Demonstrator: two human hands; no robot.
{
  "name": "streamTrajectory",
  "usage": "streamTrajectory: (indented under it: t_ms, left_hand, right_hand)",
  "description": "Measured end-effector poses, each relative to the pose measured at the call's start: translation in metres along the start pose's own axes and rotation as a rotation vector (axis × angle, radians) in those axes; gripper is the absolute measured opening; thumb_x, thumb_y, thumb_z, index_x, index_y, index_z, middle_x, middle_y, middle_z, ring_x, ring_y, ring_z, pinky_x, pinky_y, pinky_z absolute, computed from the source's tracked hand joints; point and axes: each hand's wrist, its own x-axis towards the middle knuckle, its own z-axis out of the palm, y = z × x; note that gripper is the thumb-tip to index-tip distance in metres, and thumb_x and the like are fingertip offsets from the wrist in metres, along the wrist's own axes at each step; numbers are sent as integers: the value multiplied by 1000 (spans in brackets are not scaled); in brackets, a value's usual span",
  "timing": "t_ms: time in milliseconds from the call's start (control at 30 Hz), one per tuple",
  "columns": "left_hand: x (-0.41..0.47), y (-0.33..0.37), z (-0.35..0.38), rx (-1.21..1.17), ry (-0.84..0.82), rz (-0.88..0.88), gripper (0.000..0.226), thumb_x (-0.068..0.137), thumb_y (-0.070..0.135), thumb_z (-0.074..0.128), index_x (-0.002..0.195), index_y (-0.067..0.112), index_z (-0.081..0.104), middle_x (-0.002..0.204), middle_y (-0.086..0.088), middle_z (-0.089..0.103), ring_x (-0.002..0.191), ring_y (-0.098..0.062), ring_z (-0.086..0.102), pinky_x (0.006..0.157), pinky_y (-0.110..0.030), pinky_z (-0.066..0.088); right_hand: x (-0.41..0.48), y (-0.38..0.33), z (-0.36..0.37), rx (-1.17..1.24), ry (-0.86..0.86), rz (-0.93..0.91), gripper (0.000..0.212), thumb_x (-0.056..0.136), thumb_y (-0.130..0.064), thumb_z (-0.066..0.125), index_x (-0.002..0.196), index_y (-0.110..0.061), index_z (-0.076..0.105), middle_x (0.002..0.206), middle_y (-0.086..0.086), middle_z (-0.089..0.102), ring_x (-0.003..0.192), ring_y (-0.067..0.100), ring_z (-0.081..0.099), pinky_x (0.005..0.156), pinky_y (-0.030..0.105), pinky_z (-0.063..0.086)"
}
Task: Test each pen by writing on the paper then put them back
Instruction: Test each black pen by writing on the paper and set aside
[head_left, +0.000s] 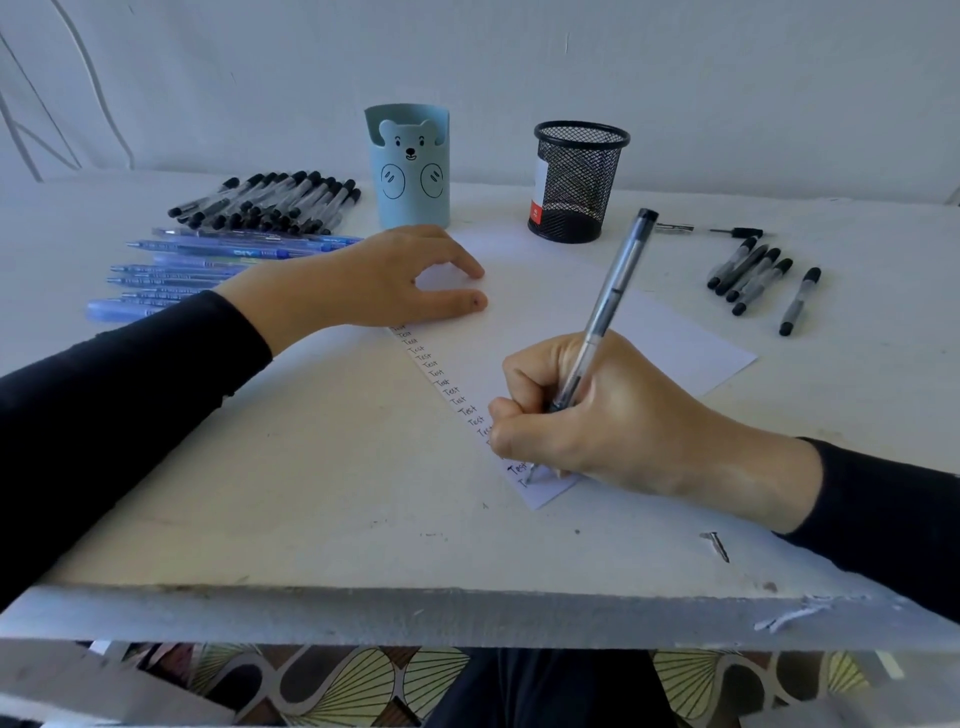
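Writing is the step in hand: right grip is clamped round a clear-barrelled pen, fingers curled tight low on the barrel. The tip is down on the paper at its near corner, just under the last word of a "Test" column. The barrel leans toward the far edge, black end up. The hand's heel rests on the sheet and the forearm comes in from the near right corner of the tabletop.

Left grip holds nothing. Its fingers are loosely bent, thumb and fingertips pressing the sheet's far-left part to pin it.

Next, likely: finish the word, lift, and set the pen down with the small pen group toward the right edge or the black-capped pile at far left. I can't tell which one is the tested lot. The column has almost run out of sheet, so the following pen probably needs a fresh column.
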Motion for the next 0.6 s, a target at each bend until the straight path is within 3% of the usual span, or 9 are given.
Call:
streamTrajectory:
  t_ms: [133, 233, 600]
  left_hand:
    - [1, -1, 0, 4, -2, 1, 64, 74, 73, 45, 126, 38, 58, 124, 14, 51, 107, -11, 51, 80, -19, 35]
    - [1, 0, 0, -4, -3, 0, 62, 76, 71, 46, 127, 37, 57, 124, 14, 51, 108, -10, 50, 78, -16, 35]
    - [1, -1, 0, 9, -1, 8, 64, 76, 72, 45, 128, 36, 57, 126, 13, 51, 109, -12, 51, 82, -21, 36]
  right_hand:
    - [0, 1, 0, -10, 12, -3, 47, 79, -5, 69, 48, -17, 36, 45, -7, 32, 48, 13, 36, 52, 28, 39]
    - [0, 1, -1, 2, -19, -5, 48, 79, -3, 69, 48, -17, 35, 44, -8, 32, 46, 10, 34, 49, 22, 34]
    - [1, 4, -3, 16, -24, -13, 48, 79, -3, 69, 48, -17, 34, 44, -9, 34, 45, 8, 34, 49, 19, 33]
